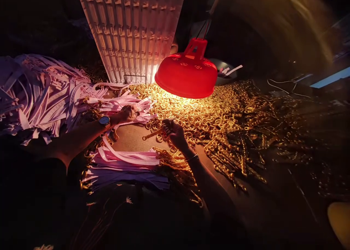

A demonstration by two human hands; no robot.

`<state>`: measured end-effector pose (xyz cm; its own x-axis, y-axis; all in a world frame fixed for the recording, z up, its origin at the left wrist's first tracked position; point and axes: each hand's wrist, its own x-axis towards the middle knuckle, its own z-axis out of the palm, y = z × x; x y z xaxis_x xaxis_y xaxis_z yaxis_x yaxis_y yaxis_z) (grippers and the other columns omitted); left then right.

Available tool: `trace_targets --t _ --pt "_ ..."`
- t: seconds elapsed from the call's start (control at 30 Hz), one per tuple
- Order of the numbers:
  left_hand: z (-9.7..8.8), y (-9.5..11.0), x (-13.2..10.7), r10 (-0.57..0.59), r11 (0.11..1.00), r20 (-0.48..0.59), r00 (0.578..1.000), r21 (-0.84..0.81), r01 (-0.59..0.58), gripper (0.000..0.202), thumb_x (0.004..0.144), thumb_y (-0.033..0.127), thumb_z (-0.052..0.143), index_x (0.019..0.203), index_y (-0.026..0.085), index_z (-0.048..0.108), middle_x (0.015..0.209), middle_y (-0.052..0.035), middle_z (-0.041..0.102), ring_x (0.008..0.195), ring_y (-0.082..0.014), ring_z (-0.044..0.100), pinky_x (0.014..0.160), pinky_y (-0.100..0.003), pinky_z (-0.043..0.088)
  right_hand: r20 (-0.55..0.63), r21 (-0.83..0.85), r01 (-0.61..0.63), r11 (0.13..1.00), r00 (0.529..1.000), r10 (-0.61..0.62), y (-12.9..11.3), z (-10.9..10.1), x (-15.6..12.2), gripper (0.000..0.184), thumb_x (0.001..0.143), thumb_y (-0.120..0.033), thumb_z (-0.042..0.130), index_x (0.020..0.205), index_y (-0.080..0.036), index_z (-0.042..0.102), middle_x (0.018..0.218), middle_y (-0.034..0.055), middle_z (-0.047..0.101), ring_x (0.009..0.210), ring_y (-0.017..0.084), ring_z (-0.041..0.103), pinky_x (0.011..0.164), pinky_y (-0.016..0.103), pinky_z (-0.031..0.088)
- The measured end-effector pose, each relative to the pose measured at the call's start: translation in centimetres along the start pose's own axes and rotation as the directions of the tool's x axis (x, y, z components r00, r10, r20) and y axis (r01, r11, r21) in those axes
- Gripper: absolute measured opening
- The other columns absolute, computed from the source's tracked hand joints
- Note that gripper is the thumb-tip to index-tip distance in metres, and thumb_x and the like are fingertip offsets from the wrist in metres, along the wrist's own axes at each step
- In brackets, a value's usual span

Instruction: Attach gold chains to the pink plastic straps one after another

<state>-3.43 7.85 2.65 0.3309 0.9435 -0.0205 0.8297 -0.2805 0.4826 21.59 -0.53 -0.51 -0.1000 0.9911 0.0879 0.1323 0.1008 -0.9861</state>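
Observation:
My left hand (pixel 128 113), with a wristwatch (pixel 104 121) on its wrist, rests curled on a bundle of white strips (pixel 128 106). Its fingers are closed around some of them. My right hand (pixel 173 130), a thin bangle at the wrist, is closed on a short gold chain piece (pixel 152 134) that sticks out to the left over the bare tabletop. It sits at the near edge of a large heap of gold rings (pixel 197 115).
A red lamp shade (pixel 188 75) hangs low over the rings. A white ribbed panel (pixel 131 31) stands behind. White strips are piled at the left (pixel 38 93) and stacked near my body (pixel 128 162). Gold chains (pixel 240 151) spread right.

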Motion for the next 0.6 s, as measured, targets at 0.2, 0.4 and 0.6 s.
trace_targets --t 0.2,0.4,0.6 --pt "1.7 2.9 -4.0 0.157 0.986 -0.074 0.985 0.066 -0.153 0.018 0.081 0.022 0.049 0.081 0.011 0.064 0.076 -0.0104 0.059 0.066 -0.0166 0.045 0.063 -0.029 0.032 0.131 0.169 -0.173 0.970 0.980 0.152 -0.1 3.3 0.0 0.039 0.074 -0.047 0.066 0.101 -0.019 0.057 0.088 0.0023 0.061 0.068 0.012 0.057 0.058 0.026 0.054" --pt "6.4 4.0 -7.0 -0.063 0.751 0.246 0.967 -0.627 0.208 0.017 0.071 0.031 0.057 0.065 0.015 0.056 0.064 -0.0048 0.056 0.058 -0.0128 0.046 0.055 -0.025 0.035 0.314 0.104 -0.227 0.968 0.931 0.184 0.0 4.1 0.4 0.029 0.078 -0.040 0.063 0.095 -0.019 0.053 0.077 -0.0010 0.059 0.063 0.010 0.055 0.059 0.024 0.050" --pt "6.6 4.5 -7.3 -0.116 0.521 0.342 0.933 -0.778 0.350 0.029 0.064 0.039 0.072 0.065 0.015 0.057 0.058 -0.0012 0.055 0.057 -0.0109 0.047 0.053 -0.023 0.037 0.008 -0.544 0.095 0.834 0.994 -0.109 1.2 -0.2 6.3 0.009 0.083 -0.022 0.059 0.076 -0.017 0.058 0.077 0.0036 0.061 0.075 0.014 0.053 0.073 0.027 0.044"
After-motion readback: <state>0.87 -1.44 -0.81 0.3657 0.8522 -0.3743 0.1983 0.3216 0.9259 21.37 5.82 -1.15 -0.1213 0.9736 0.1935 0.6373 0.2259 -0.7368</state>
